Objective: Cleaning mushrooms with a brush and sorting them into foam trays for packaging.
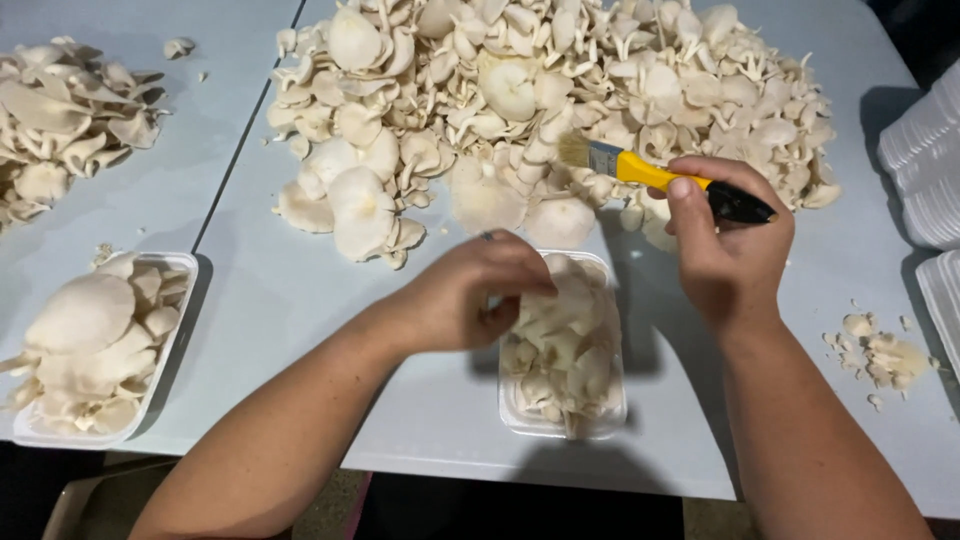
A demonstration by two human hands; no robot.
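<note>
Nearest the camera, the left hand (470, 295) pinches oyster mushrooms in the white tray (563, 345) on the counter (300, 300), while the right hand (725, 240), closed around the yellow-handled brush (655, 175), would do best sweeping lightly so caps stay whole.

Both forearms are bare from the elbow down, with no sleeves, gloves, watch or bracelet in view. The left hand (470, 295) and the right hand (730, 250) wear no rings, and the fingernails visible are short and unpainted.
</note>
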